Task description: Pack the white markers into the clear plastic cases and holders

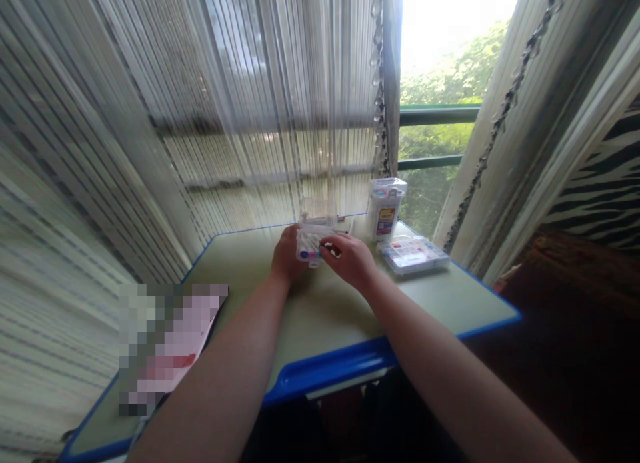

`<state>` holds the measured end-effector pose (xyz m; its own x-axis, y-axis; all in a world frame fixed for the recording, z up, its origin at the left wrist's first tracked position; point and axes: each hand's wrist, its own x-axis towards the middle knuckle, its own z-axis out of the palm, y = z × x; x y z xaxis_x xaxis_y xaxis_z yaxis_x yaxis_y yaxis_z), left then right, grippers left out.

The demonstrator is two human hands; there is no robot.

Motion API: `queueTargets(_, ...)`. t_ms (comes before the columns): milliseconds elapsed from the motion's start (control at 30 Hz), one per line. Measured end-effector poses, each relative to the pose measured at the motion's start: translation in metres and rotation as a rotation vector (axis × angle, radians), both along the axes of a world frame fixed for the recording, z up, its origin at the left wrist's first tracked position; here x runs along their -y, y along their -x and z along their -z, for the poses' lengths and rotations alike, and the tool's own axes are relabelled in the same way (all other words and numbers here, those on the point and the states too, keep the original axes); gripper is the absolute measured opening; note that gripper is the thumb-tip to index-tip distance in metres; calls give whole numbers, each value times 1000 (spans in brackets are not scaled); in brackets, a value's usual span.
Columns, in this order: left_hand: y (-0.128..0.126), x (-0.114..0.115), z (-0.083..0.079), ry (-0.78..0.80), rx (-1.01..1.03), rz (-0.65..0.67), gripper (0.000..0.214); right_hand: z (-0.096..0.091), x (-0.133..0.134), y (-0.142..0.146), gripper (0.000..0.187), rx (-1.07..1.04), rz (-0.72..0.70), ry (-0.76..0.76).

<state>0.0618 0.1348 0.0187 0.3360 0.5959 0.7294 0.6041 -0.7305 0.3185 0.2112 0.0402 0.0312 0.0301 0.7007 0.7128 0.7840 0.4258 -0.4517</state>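
Observation:
Near the far edge of the table, my left hand [289,255] grips the left side of a small clear plastic box [311,231] whose lid stands raised at the back. White, tube-like pieces with purple, pink and teal ends lie inside it. My right hand [349,253] reaches in from the right, its thumb and fingertips pinched together at the box's right front. A small dark tip shows at those fingers; what it belongs to is too small to make out.
A tall clear container [386,213] with a label stands at the back right. In front of it lies a flat clear case [414,255] with colourful contents. Thin pens [341,219] rest behind the box. A partly pixelated pink flat object [187,333] lies at left. The table has a blue rim [335,368].

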Motion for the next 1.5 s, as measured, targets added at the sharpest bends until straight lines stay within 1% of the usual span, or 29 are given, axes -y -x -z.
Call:
queueTargets(167, 0, -2, 0, -21, 9, 15, 28, 0, -1, 0, 12, -6, -3, -11)
queueTargets(300, 1, -3, 1, 2, 35, 19, 33, 1, -3, -1, 11, -21, -7, -26)
queueTargets(467, 2, 0, -1, 38, 14, 23, 32, 0, -3, -2, 10, -34, -56, -37)
queueTargets(667, 1, 0, 0, 50, 48, 24, 33, 2, -3, -3, 17, -15, -74, -63)
queueTargets(767, 1, -1, 1, 50, 39, 20, 34, 4, -4, -4, 21, 15, -100, -29)
queueTargets(867, 1, -1, 2, 59, 31, 1, 33, 5, -4, -4, 21, 40, -102, 10)
queueTargets(967, 1, -1, 3, 60, 36, -13, 34, 6, -5, -4, 22, 39, -105, 13)
queueTargets(1167, 1, -1, 0, 44, 23, 5, 29, 7, -7, -5, 23, 44, -115, 24)
queueTargets(1300, 2, 0, -1, 53, 23, 14, 36, 7, -4, -3, 23, 25, -124, -3)
queueTargets(1367, 2, 0, 0, 47, 29, -7, 36, 6, -4, -4, 28, -22, -95, -30)
queueTargets(1400, 2, 0, 1, 39, 33, -17, 34, 7, -4, -5, 31, -63, -55, -49)
queueTargets(1500, 2, -3, 3, 12, 51, -20, 33, 8, -10, -13, 32, -210, 156, -83)
